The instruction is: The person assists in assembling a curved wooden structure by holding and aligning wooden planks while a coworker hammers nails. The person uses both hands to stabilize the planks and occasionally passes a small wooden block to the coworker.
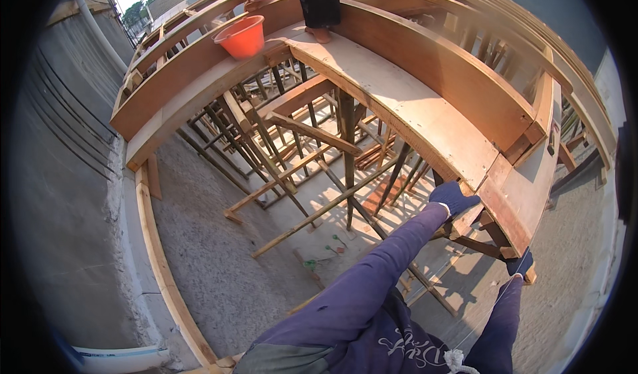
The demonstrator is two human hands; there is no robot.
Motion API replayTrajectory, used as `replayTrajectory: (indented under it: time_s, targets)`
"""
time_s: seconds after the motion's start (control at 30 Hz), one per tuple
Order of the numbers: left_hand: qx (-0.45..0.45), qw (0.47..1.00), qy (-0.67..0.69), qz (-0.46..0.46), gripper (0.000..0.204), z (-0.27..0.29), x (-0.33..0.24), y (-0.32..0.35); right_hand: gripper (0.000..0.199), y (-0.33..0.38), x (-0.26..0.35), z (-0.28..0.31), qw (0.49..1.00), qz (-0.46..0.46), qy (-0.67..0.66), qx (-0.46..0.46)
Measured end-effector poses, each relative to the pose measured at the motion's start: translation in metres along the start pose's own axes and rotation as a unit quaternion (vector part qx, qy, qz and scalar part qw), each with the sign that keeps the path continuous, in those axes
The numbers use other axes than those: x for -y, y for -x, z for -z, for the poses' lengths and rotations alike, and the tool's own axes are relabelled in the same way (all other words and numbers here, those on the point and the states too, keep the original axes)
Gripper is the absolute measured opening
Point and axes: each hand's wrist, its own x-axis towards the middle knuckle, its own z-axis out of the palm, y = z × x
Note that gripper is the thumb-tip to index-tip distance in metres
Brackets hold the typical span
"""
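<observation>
Plywood formwork (405,98) stands above a concrete floor (212,267), beside a grey wall (66,208).

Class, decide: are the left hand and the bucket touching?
Apart: in the head view, the left hand is right of centre, the bucket at upper left, and a post shows between them.

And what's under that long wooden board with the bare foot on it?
Past its edge, upright poles and crossing timbers show below, with the gloved left hand by its near end. The wooden board covers whatever is directly beneath it.
</observation>
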Motion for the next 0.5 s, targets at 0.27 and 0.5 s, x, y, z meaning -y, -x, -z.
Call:
replayTrajectory:
  time_s: [0.27,0.5]
  targets:
    - [-0.004,1.0,-0.02,-0.006,0.094,-0.01,0.001,-0.007,0.058,-0.001,-0.021,-0.002,0.999,-0.033,-0.023,-0.001]
    - [-0.004,1.0,-0.022,0.006,0.094,-0.007,0.004,-0.008,0.062,0.002,0.015,0.007,0.998,-0.027,0.052,0.018]
